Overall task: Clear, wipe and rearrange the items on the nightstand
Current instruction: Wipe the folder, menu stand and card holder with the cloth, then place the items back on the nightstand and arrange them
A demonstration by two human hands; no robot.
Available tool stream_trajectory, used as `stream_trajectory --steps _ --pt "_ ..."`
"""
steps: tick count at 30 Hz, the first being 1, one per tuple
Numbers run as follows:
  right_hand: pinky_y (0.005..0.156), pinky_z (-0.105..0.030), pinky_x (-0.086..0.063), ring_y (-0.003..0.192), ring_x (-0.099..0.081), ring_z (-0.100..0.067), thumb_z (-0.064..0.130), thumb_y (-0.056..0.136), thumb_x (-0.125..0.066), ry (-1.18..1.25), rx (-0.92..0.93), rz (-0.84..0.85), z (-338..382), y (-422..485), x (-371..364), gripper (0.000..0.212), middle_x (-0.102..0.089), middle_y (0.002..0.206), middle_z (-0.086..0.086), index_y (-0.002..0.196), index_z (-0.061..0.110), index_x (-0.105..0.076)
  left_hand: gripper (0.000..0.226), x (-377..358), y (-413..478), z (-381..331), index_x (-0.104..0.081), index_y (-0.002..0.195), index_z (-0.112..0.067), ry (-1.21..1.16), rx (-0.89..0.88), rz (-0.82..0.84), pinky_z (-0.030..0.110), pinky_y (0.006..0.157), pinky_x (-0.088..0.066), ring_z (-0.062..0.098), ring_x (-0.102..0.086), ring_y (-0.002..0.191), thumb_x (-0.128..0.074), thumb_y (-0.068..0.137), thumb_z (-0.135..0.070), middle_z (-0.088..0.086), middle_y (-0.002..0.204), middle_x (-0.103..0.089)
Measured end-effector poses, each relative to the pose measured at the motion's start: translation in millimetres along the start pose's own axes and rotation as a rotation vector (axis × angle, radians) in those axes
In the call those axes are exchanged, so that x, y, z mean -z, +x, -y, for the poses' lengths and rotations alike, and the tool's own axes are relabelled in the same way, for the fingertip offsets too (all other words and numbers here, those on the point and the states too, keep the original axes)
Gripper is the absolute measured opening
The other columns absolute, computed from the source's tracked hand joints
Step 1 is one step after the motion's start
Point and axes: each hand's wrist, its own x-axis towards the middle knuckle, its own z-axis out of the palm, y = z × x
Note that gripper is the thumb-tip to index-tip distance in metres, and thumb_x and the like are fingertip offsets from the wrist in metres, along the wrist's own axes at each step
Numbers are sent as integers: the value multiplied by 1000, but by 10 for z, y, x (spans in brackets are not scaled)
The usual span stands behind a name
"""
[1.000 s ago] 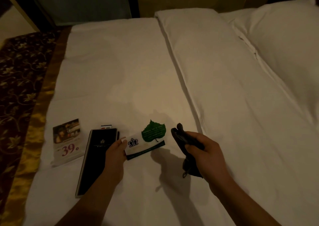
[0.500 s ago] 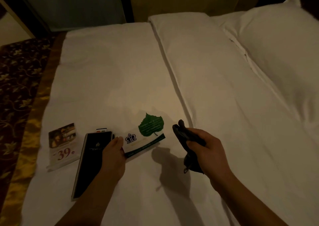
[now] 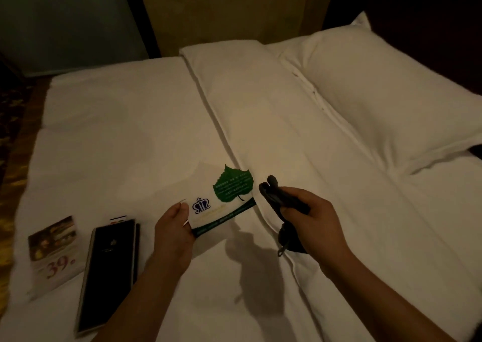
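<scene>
My left hand (image 3: 173,226) pinches the corner of a white card with a green leaf and a crown logo (image 3: 221,198), held just above the white bed (image 3: 117,146). My right hand (image 3: 310,216) grips a bunched dark cloth (image 3: 279,198) to the right of the card. A long black folder (image 3: 108,273) lies flat on the sheet at my left forearm. Left of it rests a flyer printed "39" (image 3: 53,253). A small card (image 3: 118,219) peeks out above the folder's top edge.
A folded white duvet (image 3: 260,112) runs down the middle of the bed, with a white pillow (image 3: 378,88) at the far right. A patterned brown and gold runner (image 3: 13,138) borders the left edge. Dark wall panels stand behind the bed.
My left hand has lifted the leaf card up and to the right, away from the black folder. My right hand keeps hold of the dark cloth. The view has shifted toward the pillow.
</scene>
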Motion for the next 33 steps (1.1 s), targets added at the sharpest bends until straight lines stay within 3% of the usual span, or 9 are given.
stream_trajectory --steps 5,12,18,23,27,30,33 --pt "48 -17 -50 52 -68 -14 4 87 -56 -47 -29 -98 5 -329 209 44 -70 63 -1 101 45 -68 15 -214 -222 -4 -60 110 -4 31 32 105 33 63 -62 25 -70 85 -53 102 -13 15 105 -72" --pt "47 -20 -51 52 -66 -24 2 89 -54 42 -98 -280 -119 -970 749 43 -67 63 -11 102 39 -70 13 -670 -616 198 -66 100 -10 131 104 295 34 62 -62 20 -73 78 -53 101 -15 12 100 -74" --pt "51 -32 -52 51 -61 -21 2 91 -54 87 -144 -404 -346 -1453 1264 45 -64 61 -11 101 42 -72 22 -1188 -1036 553 -65 115 -6 212 152 434 34 65 -63 24 -71 89 -50 102 -16 13 108 -74" --pt "45 -21 -45 48 -55 -14 0 91 -56 111 -134 -554 -603 -1880 1768 49 -61 61 -15 97 45 -72 24 -1629 -1525 974 -62 119 -3 278 165 562 36 66 -62 24 -73 89 -50 103 -16 11 102 -76" --pt "47 -24 -46 51 -58 -19 3 91 -58 110 -162 -659 -842 -2296 2264 50 -64 69 -13 95 51 -71 24 -1991 -2036 1427 -62 118 -2 335 199 671 38 67 -62 27 -73 92 -49 103 -16 14 106 -75" --pt "45 -15 -47 52 -64 -9 5 92 -59 90 -194 -761 -1064 -2616 2708 48 -69 79 2 95 52 -69 22 -2288 -2500 1803 -63 115 -4 380 219 756 38 67 -62 25 -74 88 -48 103 -15 14 104 -76" --pt "50 -18 -53 67 -68 -6 11 92 -61 67 -247 -831 -1303 -2913 3178 38 -70 89 24 104 46 -69 20 -2584 -2984 2180 -64 112 -7 409 234 814 39 69 -62 23 -74 86 -48 103 -15 11 101 -77"
